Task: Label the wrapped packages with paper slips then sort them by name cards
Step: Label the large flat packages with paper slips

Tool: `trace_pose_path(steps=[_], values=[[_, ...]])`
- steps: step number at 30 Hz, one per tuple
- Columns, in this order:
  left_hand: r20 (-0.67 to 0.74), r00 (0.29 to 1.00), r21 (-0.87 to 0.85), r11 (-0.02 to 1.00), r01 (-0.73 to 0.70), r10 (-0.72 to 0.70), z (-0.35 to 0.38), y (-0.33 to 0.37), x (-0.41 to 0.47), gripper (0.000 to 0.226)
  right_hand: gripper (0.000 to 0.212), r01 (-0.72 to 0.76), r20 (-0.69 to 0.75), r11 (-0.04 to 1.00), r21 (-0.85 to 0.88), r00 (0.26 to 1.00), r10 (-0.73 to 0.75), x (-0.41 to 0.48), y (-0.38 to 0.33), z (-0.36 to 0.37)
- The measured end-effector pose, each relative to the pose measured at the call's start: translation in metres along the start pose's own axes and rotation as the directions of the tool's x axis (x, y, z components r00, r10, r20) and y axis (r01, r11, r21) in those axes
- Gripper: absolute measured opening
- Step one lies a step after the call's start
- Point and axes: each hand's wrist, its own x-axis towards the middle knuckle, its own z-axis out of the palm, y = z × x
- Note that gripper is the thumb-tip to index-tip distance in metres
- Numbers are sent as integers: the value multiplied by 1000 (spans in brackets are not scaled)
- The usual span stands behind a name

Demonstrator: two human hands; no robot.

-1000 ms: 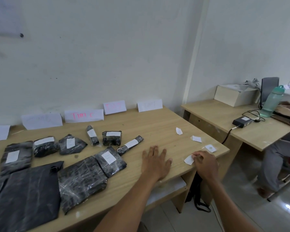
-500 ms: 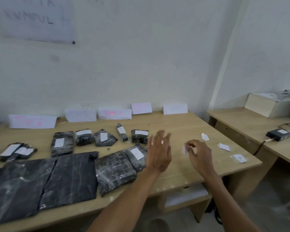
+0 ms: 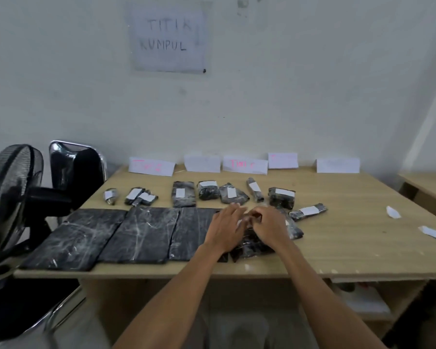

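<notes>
- Down from mid-air half a second ago, the left hand (image 3: 224, 230) and the right hand (image 3: 269, 227) have come onto the bench (image 3: 350, 248). The view has also swung left, so a black fan (image 3: 8, 197) and a black chair (image 3: 77, 167) now show at the bench's left end.
- With fingers fairly straight, the left hand rests on a wrapped package (image 3: 252, 248) near the front middle of the bench.
- Just beside it on the same package, the right hand has its fingers curled toward the left hand's fingertips. The two hands are close together, almost touching.
- A pale patch shows between them, but blur hides whether the right fingers pinch a slip.
- Three large flat packages (image 3: 141, 235) in black wrap lie side by side to the left of the hands, their edges touching.
- Behind them runs a row of small packages (image 3: 183, 193), each with a white slip on top.
- One more labelled package (image 3: 308, 212) lies tilted just right of the hands.
- Five name cards (image 3: 245, 166) lean against the wall along the bench's far edge, some with pink writing.
- Two loose slips (image 3: 393, 212) lie on bare wood at the right, well apart from the packages.
- A wall sheet (image 3: 169, 39) reads "TITIK KUMPUL".
</notes>
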Motion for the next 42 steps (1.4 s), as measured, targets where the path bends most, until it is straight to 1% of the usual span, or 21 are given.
trace_pose_path(steps=[3, 5, 9, 12, 14, 17, 18, 20, 21, 24, 27, 29, 34, 38, 42], values=[[79, 996, 6, 999, 34, -34, 0, -6, -12, 42, 12, -31, -5, 999, -42, 1000, 31, -6, -3, 10], [85, 995, 7, 998, 57, -57, -1, -7, -15, 42, 14, -60, -28, 997, -48, 998, 59, -10, -4, 13], [-8, 998, -20, 998, 57, -58, -3, -6, -15, 39, 14, -86, -111, 993, -79, 991, 77, -15, -4, 14], [-116, 992, -39, 998, 53, -57, -3, -4, -17, 26, 11, -99, -128, 994, -35, 987, 94, -19, -3, 15], [-147, 988, 2, 999, 40, -40, -2, -4, -17, 24, 8, -105, -139, 994, -13, 985, 102, -21, -2, 17], [-173, 985, 59, 998, 33, -22, 0, -6, -18, 20, 6, -103, -167, 994, -34, 981, 96, -24, -6, 19], [-196, 981, 70, 997, 25, -11, 1, -6, -18, 17, 8, -103, -180, 994, -31, 979, 96, -25, -7, 19], [-229, 973, 65, 998, 21, -5, 1, -5, -20, 26, 24, -102, -208, 995, -7, 973, 99, -26, -9, 17], [-233, 972, 67, 997, 22, -6, 0, -5, -20, 27, 28, -91, -223, 996, 0, 971, 89, -26, -9, 16], [-211, 977, 96, 993, 62, -40, -3, -4, -22, 20, 13, -73, -210, 995, -67, 976, 58, -26, -7, 17], [-201, 978, 142, 986, 92, -63, -5, -2, -25, 24, 21, -120, -178, 988, -94, 979, 102, -28, -3, 18], [-190, 980, 179, 980, 91, -56, -6, 0, -25, 28, 23, -114, -182, 985, -127, 979, 90, -28, 0, 18], [-183, 982, 227, 970, 85, -43, -8, 0, -25, 23, 22, -113, -193, 980, -164, 978, 80, -27, 0, 13], [-197, 978, 205, 973, 105, -64, -8, -1, -24, 22, 23, -114, -199, 978, -172, 977, 79, -26, 3, 11], [-156, 981, 168, 975, 143, -117, -10, 1, -24, 17, 21, -113, -187, 978, -173, 979, 80, -27, 1, 9]])
